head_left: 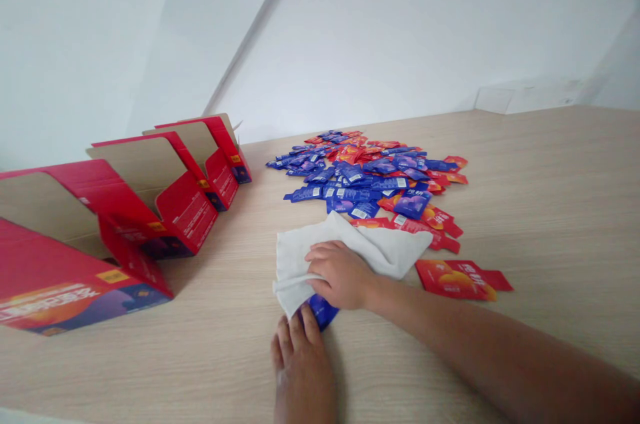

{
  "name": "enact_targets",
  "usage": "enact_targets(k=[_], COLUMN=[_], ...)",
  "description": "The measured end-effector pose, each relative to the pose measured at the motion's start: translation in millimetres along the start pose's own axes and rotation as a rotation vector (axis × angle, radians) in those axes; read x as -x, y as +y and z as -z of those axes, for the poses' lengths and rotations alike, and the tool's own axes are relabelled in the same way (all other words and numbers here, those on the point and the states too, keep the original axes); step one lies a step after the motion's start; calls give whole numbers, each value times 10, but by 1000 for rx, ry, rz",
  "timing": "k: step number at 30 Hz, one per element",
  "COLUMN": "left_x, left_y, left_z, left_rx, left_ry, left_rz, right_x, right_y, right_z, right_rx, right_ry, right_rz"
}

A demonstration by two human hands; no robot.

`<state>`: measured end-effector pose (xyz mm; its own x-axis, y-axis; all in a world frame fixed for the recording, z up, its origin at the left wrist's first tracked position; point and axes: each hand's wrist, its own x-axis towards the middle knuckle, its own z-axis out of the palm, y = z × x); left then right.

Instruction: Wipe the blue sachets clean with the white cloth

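My right hand (340, 274) lies on a white cloth (390, 247) with its fingers curled over the fabric, pressing it onto the wooden table (550, 211). A blue sachet (323, 311) pokes out from under the cloth's near corner. My left hand (303, 364) comes in from the bottom edge. Its fingers are flat and together, and their tips pin the near end of that blue sachet and the cloth's edge. Just beyond the cloth spreads a pile of several blue and red sachets (370, 174). One red sachet (460, 277) lies apart, right of my right wrist.
Three open red cardboard display boxes stand in a row on the left: a near one (75, 284), a middle one (185, 211) and a far one (225, 164). A white wall rises behind the table. The table's near edge runs along the bottom left.
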<state>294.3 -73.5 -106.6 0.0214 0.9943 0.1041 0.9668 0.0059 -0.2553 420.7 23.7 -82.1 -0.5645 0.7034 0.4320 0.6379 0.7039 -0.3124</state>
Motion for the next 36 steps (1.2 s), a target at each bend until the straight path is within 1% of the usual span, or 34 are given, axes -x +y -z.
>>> enact_targets(k=[3,5,7,9,12,15,17,19,21,23,25,27,32,34,36], left_x=[4,10,14,10,-1,-4,-1,2,5,6,7,9,11,11,9], left_y=[-39,-63,-70,-54,-13,15,18,8,-17,-47,-71,-74,-13,2,-3], left_z=[-52,-80,-79,-49,10,42,46,39,15,-23,-62,-81,-35,-24,-38], left_rx=[26,55,69,57,24,19,23,28,47,78,100,89,4,-8,-3], left_ry=[-21,-32,-44,-56,-53,-22,-10,-22,-51,-71,-62,-38,22,40,35], left_rz=[-40,-86,-105,-77,-17,-3,-1,2,-10,-47,-89,-91,-14,-15,-10], right_x=[16,22,20,11,-5,-10,-5,4,14,20,21,14,-4,-2,5], right_y=[-6,-12,-13,-7,12,34,42,40,29,14,1,-1,31,36,27], right_z=[8,3,-11,-29,-41,-30,-17,-7,-6,-16,-33,-47,-36,-20,-3], right_rx=[-48,-64,-59,-42,-14,9,10,-7,-32,-49,-50,-39,1,3,-8], right_ry=[32,6,-36,-53,-35,-19,-5,23,41,25,-9,-23,9,24,54], right_rz=[82,143,160,125,40,-20,-25,2,65,148,190,161,2,-14,11])
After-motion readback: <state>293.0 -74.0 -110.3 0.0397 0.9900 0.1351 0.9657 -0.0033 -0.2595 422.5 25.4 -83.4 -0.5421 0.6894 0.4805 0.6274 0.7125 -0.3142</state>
